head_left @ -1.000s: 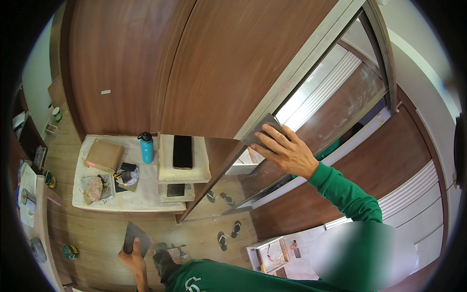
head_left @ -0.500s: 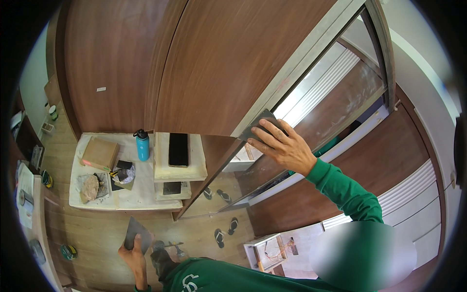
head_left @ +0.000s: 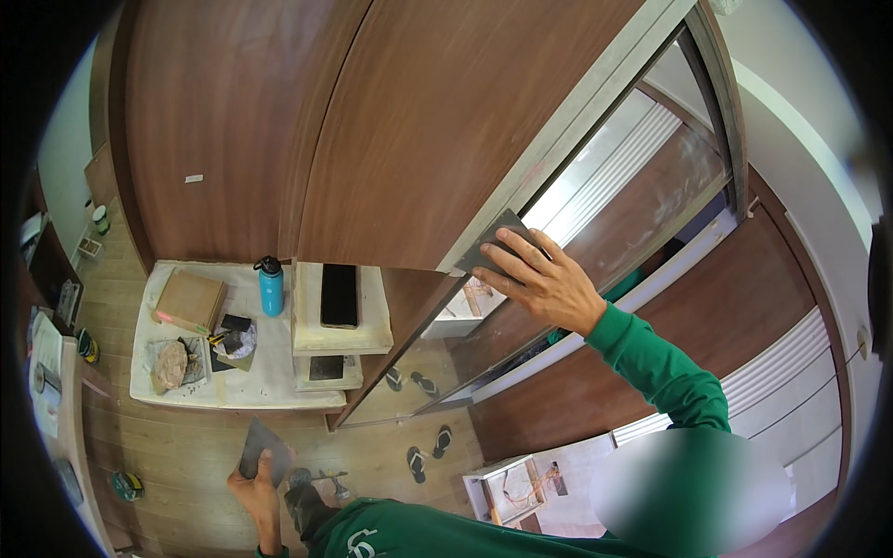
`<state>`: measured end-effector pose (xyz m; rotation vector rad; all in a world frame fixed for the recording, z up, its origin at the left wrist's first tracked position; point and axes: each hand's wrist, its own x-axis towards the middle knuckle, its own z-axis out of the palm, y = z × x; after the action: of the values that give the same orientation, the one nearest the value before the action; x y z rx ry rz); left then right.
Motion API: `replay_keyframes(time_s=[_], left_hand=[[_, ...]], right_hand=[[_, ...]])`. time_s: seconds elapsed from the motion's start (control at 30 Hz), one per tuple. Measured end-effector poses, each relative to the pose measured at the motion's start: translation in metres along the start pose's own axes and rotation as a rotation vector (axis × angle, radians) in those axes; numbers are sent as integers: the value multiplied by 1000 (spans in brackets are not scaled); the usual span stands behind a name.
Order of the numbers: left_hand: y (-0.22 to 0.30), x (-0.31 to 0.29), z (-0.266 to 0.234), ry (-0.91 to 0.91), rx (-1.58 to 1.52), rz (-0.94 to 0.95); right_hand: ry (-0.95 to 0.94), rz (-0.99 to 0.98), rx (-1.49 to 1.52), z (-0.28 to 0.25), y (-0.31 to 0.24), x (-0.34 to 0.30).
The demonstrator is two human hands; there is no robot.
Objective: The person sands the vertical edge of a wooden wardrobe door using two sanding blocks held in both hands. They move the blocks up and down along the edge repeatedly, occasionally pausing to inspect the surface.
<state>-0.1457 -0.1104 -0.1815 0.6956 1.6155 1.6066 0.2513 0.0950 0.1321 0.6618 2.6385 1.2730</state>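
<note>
1. Head view: the right hand presses a dark grey sanding sheet flat against the pale edge strip of the brown wardrobe door, fingers spread over it rather than closed around it. With only palm pressure pinning the sheet, it may slide out from under the fingers and drop toward the floor far below the hand.

2. The left hand hangs low beside the body, clenched on the edge of a second grey sheet, well apart from the right hand. It braces against nothing, so a reach this high could unbalance the person.

3. Just below the right hand sits the mirrored sliding panel. A slip off the strip could drag grit across the glass or the brown veneer and scratch it.

4. Dust loosened at the strip would likely fall past the hand onto the white worktop well below and to its left, where a black phone, a blue bottle and a cardboard box lie uncovered.

5. Sandals lie scattered on the floor below the right hand, near the person's feet; stepping back onto one could cause a stumble.
</note>
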Motion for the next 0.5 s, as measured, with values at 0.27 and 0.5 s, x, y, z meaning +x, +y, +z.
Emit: replay_keyframes(time_s=[0.27,0.5], left_hand=[[4,-2,0,26,-16,35],[5,0,6,4,-57,-30]], right_hand=[[-29,-4,-49,-10,4,-3],[17,5,-44,-7,14,-1]])
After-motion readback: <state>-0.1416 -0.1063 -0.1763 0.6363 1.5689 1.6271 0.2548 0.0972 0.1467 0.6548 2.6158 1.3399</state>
